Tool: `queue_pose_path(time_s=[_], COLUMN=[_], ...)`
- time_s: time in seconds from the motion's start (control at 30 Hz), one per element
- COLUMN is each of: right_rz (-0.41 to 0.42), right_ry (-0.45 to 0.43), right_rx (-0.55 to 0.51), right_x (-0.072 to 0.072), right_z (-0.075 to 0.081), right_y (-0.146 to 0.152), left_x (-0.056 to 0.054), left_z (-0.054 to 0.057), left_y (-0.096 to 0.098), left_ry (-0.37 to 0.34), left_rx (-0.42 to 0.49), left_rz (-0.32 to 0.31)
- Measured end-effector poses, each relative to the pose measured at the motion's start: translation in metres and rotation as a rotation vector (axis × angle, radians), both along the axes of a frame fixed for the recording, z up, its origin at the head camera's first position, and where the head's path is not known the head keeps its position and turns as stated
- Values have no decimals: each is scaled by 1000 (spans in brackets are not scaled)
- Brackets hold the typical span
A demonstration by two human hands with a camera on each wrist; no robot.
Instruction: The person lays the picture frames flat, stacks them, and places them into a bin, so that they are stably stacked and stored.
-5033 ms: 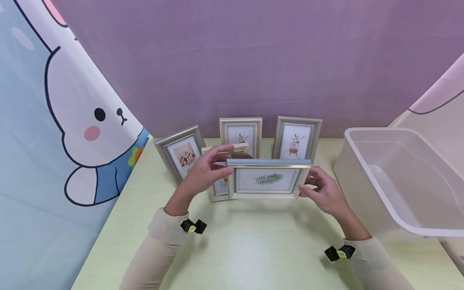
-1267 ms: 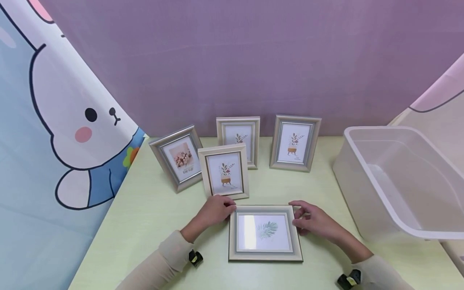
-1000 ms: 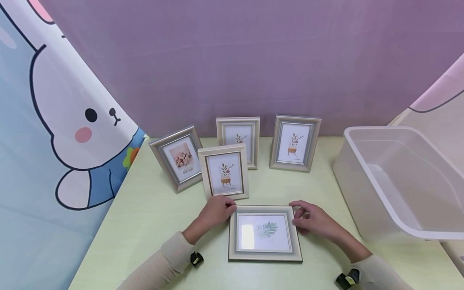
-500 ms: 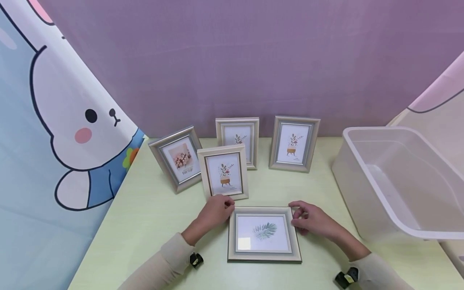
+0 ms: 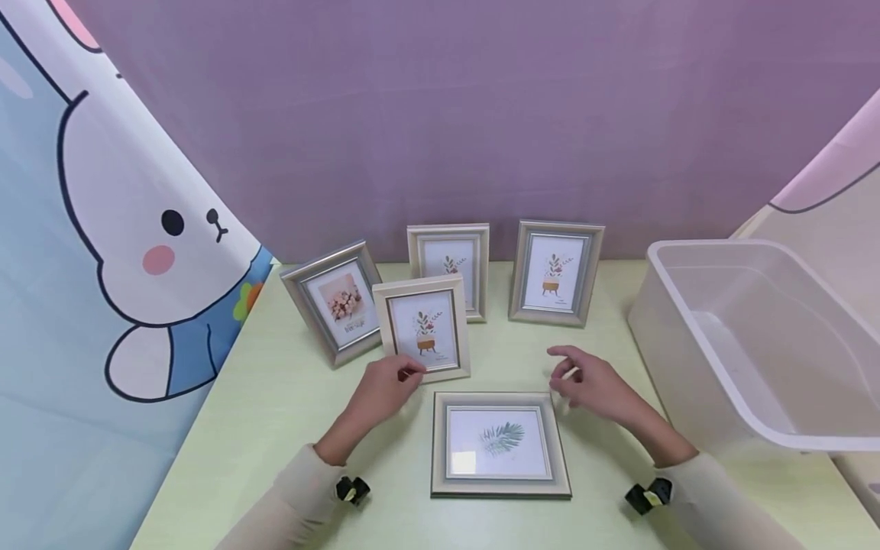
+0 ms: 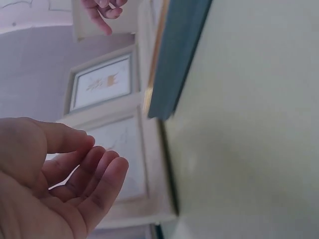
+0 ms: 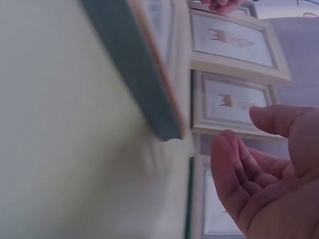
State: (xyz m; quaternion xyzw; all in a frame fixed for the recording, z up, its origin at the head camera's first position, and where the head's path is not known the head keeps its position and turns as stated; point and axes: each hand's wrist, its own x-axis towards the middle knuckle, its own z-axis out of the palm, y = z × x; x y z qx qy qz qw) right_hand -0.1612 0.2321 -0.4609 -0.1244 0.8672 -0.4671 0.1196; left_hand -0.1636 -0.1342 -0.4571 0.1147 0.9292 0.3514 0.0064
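A picture frame with a green leaf print (image 5: pixel 500 486) lies face up on the table, touched by neither hand. My left hand (image 5: pixel 383 388) is off its upper left corner, fingers loosely bent and holding nothing; in the head view it overlaps the lower edge of a cream picture frame (image 5: pixel 459 328). The left wrist view shows nothing between the thumb and fingers (image 6: pixel 107 186). Past the leaf frame's upper right corner, my right hand (image 5: pixel 590 384) hovers with thumb and fingers (image 7: pixel 227 172) apart and nothing held.
Behind the leaf frame stand a brown-grey frame (image 5: pixel 309 305) with a flower photo, a pale frame (image 5: pixel 481 263) partly hidden by the cream one, and another plant-print frame (image 5: pixel 516 283). A white plastic bin (image 5: pixel 694 317) sits at the right. A purple cloth (image 5: pixel 447 114) hangs behind the table.
Earlier both hands held the leaf frame upright, then it lay flat with both hands at its upper corners. Now both have let go; the left moved up and left, the right slightly up.
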Motion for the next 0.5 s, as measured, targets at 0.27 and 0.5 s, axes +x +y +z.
queue_pose_path(time_s=[0.27,0.5], right_rz=[-40,-22], right_ry=[226,340], right_rx=[31,-8], right_x=[-24,-46], right_z=[23,51], right_y=[-25,-47], left_x=[-1,-5], left_z=[15,15], left_y=[-27,-47], left_ry=[21,-35], left_rx=[81,155], left_rz=[111,200])
